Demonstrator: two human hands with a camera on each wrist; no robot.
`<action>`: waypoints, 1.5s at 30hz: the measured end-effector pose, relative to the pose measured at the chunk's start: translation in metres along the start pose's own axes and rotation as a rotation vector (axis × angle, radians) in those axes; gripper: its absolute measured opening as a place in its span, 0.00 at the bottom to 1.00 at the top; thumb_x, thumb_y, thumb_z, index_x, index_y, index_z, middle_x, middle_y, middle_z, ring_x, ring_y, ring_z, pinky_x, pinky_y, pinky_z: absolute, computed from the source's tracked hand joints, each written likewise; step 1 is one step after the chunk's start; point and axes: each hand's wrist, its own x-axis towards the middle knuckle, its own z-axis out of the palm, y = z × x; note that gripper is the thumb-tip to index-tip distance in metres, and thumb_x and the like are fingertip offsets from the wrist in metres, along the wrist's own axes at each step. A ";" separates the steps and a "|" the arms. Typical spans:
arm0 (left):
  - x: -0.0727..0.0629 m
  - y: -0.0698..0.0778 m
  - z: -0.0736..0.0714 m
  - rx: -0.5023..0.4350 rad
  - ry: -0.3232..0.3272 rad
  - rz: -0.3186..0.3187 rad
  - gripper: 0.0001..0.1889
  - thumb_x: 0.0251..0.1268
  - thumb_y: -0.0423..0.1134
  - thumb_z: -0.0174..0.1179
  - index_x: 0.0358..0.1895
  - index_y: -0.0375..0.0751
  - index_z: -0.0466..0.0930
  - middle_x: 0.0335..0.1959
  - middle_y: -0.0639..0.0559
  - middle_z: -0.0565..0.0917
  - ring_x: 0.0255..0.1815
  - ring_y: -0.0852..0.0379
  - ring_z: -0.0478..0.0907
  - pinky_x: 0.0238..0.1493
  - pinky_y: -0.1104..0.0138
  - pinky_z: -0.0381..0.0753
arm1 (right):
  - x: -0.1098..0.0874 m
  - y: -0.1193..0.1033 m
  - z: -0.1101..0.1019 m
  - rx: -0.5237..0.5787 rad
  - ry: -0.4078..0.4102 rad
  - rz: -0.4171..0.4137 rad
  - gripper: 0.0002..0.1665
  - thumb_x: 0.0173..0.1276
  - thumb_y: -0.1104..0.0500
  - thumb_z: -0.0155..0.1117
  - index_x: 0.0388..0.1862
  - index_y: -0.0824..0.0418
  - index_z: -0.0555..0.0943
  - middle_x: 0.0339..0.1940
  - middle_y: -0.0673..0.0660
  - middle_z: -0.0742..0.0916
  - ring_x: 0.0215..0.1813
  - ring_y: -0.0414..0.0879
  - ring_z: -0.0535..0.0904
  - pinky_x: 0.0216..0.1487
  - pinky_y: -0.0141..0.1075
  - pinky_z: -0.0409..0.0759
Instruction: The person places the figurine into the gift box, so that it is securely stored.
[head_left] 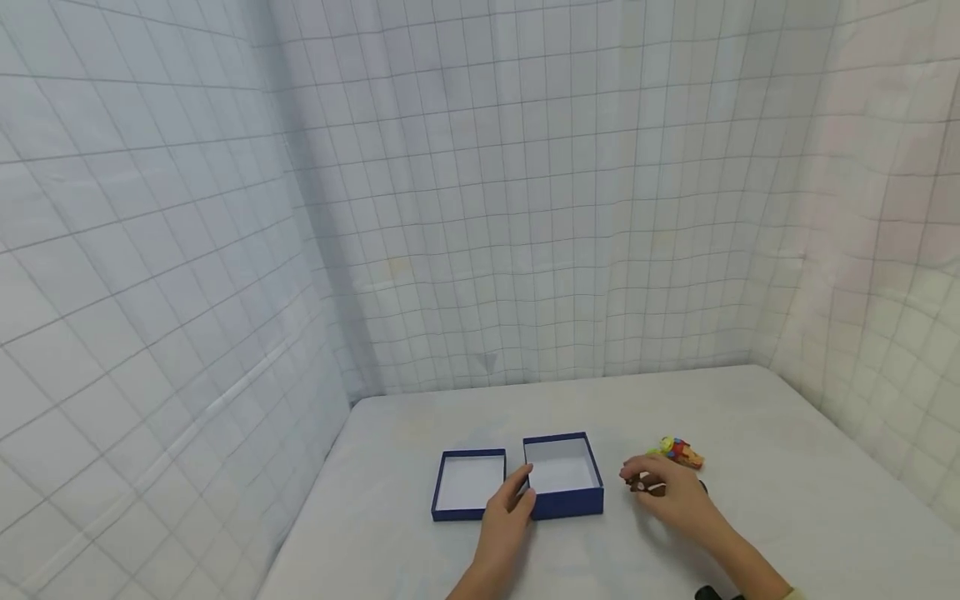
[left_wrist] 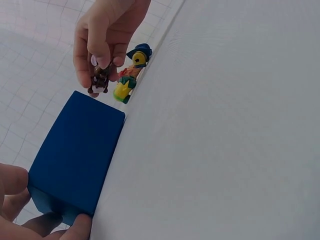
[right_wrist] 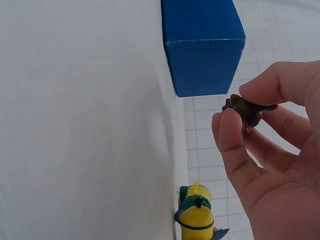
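Near the middle of the table, an open blue box (head_left: 566, 504) with a white inside stands upright. My left hand (head_left: 502, 525) rests against its left side near the front corner, fingers and thumb touching the box (left_wrist: 75, 155). To the right, my right hand (head_left: 671, 496) pinches a small brown toy figurine (right_wrist: 245, 111) between thumb and fingertips, held up beside the box. The fingers hide part of the figurine. Just beyond that hand lie colourful toy figures (head_left: 678, 451) in yellow, red and orange; a yellow-and-green toy figure (right_wrist: 196, 215) shows in the right wrist view.
A shallower blue-rimmed tray, seemingly the box's lid (head_left: 468, 514), lies with its white inside up, left of the box. A white cloth covers the table (head_left: 405, 433). Grid-patterned white curtains (head_left: 525, 250) enclose the back and both sides.
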 end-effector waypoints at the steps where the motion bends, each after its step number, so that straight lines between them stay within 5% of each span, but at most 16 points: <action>1: 0.000 0.000 -0.001 0.001 0.000 0.000 0.23 0.77 0.40 0.55 0.72 0.53 0.72 0.76 0.41 0.65 0.73 0.36 0.65 0.63 0.51 0.76 | 0.001 -0.001 0.002 0.014 -0.003 0.019 0.18 0.58 0.72 0.71 0.45 0.57 0.86 0.49 0.51 0.86 0.42 0.45 0.85 0.42 0.33 0.85; 9: 0.002 0.000 -0.002 -0.006 -0.029 0.025 0.23 0.78 0.41 0.54 0.72 0.54 0.71 0.76 0.43 0.65 0.74 0.38 0.63 0.66 0.51 0.73 | 0.006 -0.009 -0.001 0.016 0.018 0.165 0.18 0.56 0.68 0.78 0.45 0.56 0.86 0.45 0.50 0.89 0.41 0.42 0.85 0.42 0.32 0.84; 33: -0.002 -0.004 -0.002 0.015 -0.015 0.012 0.22 0.78 0.42 0.53 0.72 0.55 0.71 0.76 0.45 0.66 0.74 0.40 0.63 0.67 0.51 0.71 | 0.013 -0.030 -0.002 0.057 0.057 0.158 0.17 0.60 0.71 0.72 0.46 0.56 0.85 0.42 0.54 0.90 0.41 0.45 0.87 0.40 0.31 0.85; 45: -0.002 -0.004 -0.001 0.026 -0.001 -0.001 0.22 0.78 0.41 0.54 0.71 0.57 0.72 0.75 0.45 0.67 0.74 0.39 0.65 0.65 0.51 0.73 | 0.023 -0.041 0.002 0.069 0.125 0.247 0.12 0.61 0.67 0.70 0.45 0.60 0.85 0.42 0.56 0.90 0.46 0.49 0.88 0.41 0.31 0.85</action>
